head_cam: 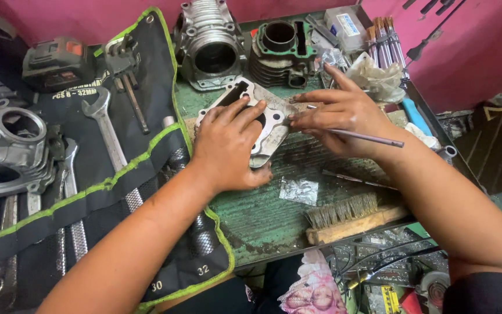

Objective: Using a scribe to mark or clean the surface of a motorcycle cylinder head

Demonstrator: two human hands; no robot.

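Head view of a green, worn workbench top point(262, 215). At centre, a flat grey gasket-shaped metal plate with a large central bore and small bolt holes point(274, 125) is lying on the bench. The left hand point(228, 145) is resting palm-down on it with fingers spread, pressing the plate flat. The right hand point(338, 113) is touching the plate's edge at about 3 o'clock, its fingertips pressed together there while a thin grey metal rod point(367, 138) is lying across the fingers and pointing toward 4 o'clock; whether the rod is pinched or merely resting cannot be told.

At 12 o'clock from the plate, a silver finned engine cylinder point(210, 43) and a darker finned cylinder with a green gasket face point(280, 52) are standing side by side. At 5 o'clock, a wooden-backed bristle brush point(350, 218) is lying near the bench edge, with a small crumpled clear wrapper point(298, 191) between it and the left hand. At 9 o'clock, a black tool roll with green edging point(123, 174) is holding open-ended steel spanners point(103, 125); beyond it, a silver engine casing point(7, 151) is sitting at the far left.
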